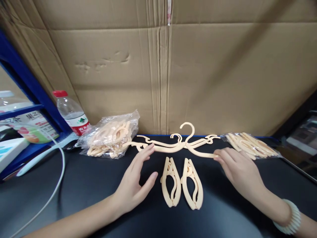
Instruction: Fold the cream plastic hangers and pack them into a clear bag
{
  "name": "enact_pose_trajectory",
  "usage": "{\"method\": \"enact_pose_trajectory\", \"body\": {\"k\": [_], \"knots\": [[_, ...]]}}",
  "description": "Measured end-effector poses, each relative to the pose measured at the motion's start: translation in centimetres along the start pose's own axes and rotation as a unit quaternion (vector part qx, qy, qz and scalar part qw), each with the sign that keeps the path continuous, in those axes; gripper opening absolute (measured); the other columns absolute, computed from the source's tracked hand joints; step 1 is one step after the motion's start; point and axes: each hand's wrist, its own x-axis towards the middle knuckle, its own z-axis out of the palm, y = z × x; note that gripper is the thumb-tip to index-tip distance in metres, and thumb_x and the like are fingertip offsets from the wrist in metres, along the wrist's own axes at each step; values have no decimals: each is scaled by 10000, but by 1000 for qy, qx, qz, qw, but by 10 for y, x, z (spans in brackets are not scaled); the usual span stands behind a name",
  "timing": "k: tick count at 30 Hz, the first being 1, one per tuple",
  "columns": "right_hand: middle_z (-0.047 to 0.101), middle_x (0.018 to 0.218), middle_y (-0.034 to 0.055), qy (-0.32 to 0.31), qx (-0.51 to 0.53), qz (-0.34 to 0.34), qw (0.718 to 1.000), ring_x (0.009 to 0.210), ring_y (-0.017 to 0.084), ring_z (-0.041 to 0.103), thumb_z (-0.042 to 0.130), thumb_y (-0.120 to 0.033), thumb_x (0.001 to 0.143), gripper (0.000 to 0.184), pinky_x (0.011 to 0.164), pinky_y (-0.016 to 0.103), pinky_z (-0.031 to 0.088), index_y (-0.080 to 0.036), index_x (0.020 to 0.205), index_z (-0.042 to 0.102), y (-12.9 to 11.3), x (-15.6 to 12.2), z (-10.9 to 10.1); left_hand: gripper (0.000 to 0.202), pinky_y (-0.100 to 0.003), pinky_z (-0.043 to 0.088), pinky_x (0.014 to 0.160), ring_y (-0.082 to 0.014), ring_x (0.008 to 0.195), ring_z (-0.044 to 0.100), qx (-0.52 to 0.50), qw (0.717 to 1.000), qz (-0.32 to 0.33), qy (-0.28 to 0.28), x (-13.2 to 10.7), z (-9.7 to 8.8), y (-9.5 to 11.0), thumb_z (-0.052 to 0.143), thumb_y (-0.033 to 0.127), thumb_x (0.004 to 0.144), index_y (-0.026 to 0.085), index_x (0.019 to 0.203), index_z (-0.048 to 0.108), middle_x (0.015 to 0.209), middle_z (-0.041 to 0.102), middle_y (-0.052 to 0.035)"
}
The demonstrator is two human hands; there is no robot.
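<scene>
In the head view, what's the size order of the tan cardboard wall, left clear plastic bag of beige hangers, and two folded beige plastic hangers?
1. Cardboard wall
2. Left bag
3. Both folded hangers: alike, so unranked

Two bare forearms, slim and smooth in outline, narrowing toward wrists. Left grip (133, 188): bare hand, slender fingers, shorter, rounded thumb; left wrist and left forearm (81, 216) bare as far as view shows. Right grip (240, 172): bare hand, slim like other. Around right forearm (268, 203), just behind wrist: thick bracelet (295, 216), pale whitish-green, closely ribbed like coiled cord, rounded ridges side by side, slight sheen. Fingernail detail too small to tell. Bracelet's finer markings, material unclear.
</scene>
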Motion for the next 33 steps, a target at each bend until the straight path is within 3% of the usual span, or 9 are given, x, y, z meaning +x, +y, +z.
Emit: {"method": "enact_pose_trajectory", "body": {"k": [4, 10, 13, 18, 23, 26, 28, 31, 33], "knots": [[631, 818, 39, 10, -14, 13, 1000, 667, 197, 552, 328, -301, 1029, 284, 633, 318, 352, -183, 907, 554, 1, 1, -3, 369, -320, 510, 882, -192, 1035, 573, 3, 999, 27, -22, 0, -2, 1, 509, 123, 904, 219, 1257, 460, 1174, 581, -82], [656, 813, 40, 38, -40, 83, 995, 665, 219, 591, 302, -388, 1024, 329, 619, 322, 374, -199, 923, 551, 17, 5, -8, 273, -306, 500, 781, -174, 880, 568, 7, 994, 99, -45, 0, -4, 7, 504, 60, 877, 190, 1115, 536, 983, 608, -63], [661, 823, 45, 50, -10, 91, 995, 679, 213, 607, 312, -397, 1022, 316, 613, 310, 385, -197, 930, 539, 19, 6, -9, 271, -283, 510, 724, -156, 828, 575, -7, 999, 38, -38, 0, -2, 7, 486, 95, 913, 219, 1148, 535, 995, 613, -54], [640, 796, 35, 46, 15, 51, 998, 639, 198, 562, 348, -341, 1018, 260, 618, 310, 378, -199, 919, 542, 14, 3, -5, 454, -305, 561, 777, -195, 1042, 567, -124, 982, -125, 66, -1, 6, 5, 499, 233, 950, 289, 1366, 328, 1271, 495, -94], [627, 804, 35, 47, 55, 30, 997, 658, 189, 547, 373, -291, 1012, 223, 624, 305, 373, -189, 917, 548, 9, 1, -1, 512, -370, 533, 921, -223, 1170, 521, -172, 970, -134, 111, -2, 8, 7, 526, 254, 944, 313, 1394, 288, 1372, 405, -92], [633, 841, 43, 30, 78, 23, 996, 698, 194, 564, 385, -265, 1008, 204, 633, 313, 368, -186, 924, 553, 4, 0, 0, 539, -343, 541, 882, -193, 1023, 601, -169, 976, -110, 81, -3, 6, 8, 528, 228, 938, 301, 1407, 275, 1240, 519, -85], [642, 877, 53, 17, 87, 11, 996, 731, 199, 580, 387, -255, 1008, 201, 641, 320, 363, -185, 930, 558, -1, -1, 0, 533, -325, 539, 857, -178, 934, 622, -135, 987, -82, 24, -4, 6, 8, 562, 206, 912, 288, 1383, 328, 1134, 577, -69], [651, 897, 62, 7, 99, -9, 995, 764, 203, 593, 367, -265, 1020, 230, 653, 326, 360, -184, 932, 563, -9, -2, -2, 451, -283, 542, 764, -145, 813, 613, -77, 996, -30, -44, -4, 7, 6, 597, 178, 879, 277, 1297, 459, 1145, 580, -70], [654, 896, 62, 7, 103, -15, 995, 770, 201, 597, 354, -275, 1028, 242, 653, 325, 360, -181, 948, 562, -11, -3, -3, 402, -259, 535, 701, -129, 757, 601, -61, 997, -10, -46, -5, 7, 4, 598, 176, 877, 264, 1258, 505, 1140, 589, -70]]}}
